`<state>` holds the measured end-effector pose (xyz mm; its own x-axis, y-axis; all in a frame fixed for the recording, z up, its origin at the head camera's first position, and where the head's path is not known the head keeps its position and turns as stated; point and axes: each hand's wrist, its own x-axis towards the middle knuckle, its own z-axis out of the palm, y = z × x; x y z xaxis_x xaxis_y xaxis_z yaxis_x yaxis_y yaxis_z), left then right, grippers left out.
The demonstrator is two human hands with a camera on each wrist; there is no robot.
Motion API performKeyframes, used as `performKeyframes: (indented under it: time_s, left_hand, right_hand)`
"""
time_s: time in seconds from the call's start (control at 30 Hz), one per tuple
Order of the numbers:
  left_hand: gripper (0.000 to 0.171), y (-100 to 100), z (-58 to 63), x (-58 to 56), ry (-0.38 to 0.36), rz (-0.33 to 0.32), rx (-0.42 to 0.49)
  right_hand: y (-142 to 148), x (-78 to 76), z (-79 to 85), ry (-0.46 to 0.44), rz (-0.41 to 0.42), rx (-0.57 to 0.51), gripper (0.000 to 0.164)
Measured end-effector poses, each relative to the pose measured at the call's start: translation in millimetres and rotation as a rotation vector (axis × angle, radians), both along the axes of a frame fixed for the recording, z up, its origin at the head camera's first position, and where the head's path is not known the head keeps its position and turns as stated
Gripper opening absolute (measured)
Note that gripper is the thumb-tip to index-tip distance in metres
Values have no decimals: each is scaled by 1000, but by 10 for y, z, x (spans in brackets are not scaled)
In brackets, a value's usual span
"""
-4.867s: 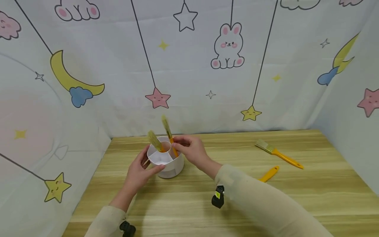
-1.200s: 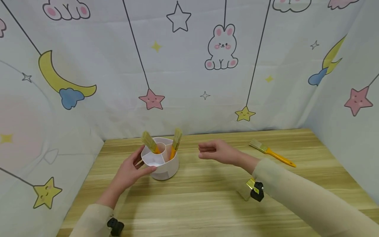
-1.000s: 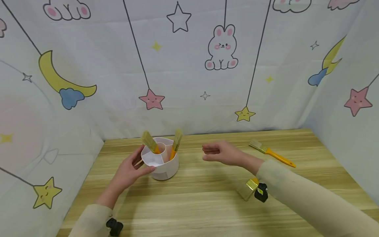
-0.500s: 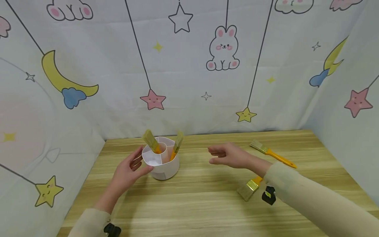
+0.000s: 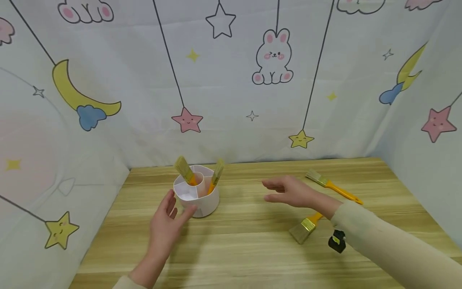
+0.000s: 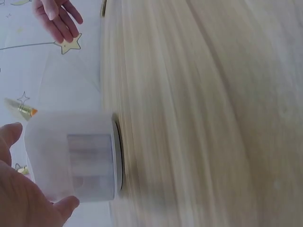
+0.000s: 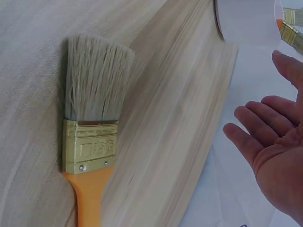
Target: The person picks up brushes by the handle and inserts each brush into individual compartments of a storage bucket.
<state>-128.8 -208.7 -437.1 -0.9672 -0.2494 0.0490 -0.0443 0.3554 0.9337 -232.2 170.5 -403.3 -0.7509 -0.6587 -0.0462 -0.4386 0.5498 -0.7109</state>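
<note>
A white round organizer [image 5: 202, 204] with several compartments stands at the back left of the table. One paintbrush [image 5: 185, 171] leans in its central round cup, bristles up; a second brush [image 5: 217, 175] leans in the right compartment. My left hand [image 5: 167, 226] is beside the organizer's near left side, fingers spread and thumb in front; whether a fingertip touches it I cannot tell. Over the table to the right, my right hand [image 5: 296, 192] hangs with relaxed fingers and holds nothing. A wide paintbrush [image 7: 92, 137] with an orange handle lies below the right wrist, its handle partly hidden in the head view.
Another paintbrush [image 5: 335, 187] lies farther back at the right, its yellow-orange handle pointing toward the right front. The wood-grain table [image 5: 245, 257] ends at a white cloth backdrop [image 5: 231, 140] printed with stars, moons and rabbits.
Earlier my right hand held a brush in the organizer's right compartment; it let go and moved right. My left hand has loosened from the organizer and drawn slightly toward the front.
</note>
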Motion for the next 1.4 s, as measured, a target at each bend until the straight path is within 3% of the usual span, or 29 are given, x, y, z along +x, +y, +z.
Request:
performKeyframes:
  time_s: [0.4,0.77,1.03,1.4]
  left_hand:
    - [96,109,-46,-84,45,36,59]
    - [101,-9,-96,-204,49,-13,58]
    - [101,-153,-109,-304,41,-111,44]
    - [93,-476,-112,-479,61,-348,78]
  right_hand:
    - [143,59,-14,70,11,98,66]
    - [244,116,-31,116,33,147,65]
    - [323,172,-40,147,46,161,65]
    - [398,215,-55,146,47,163,65]
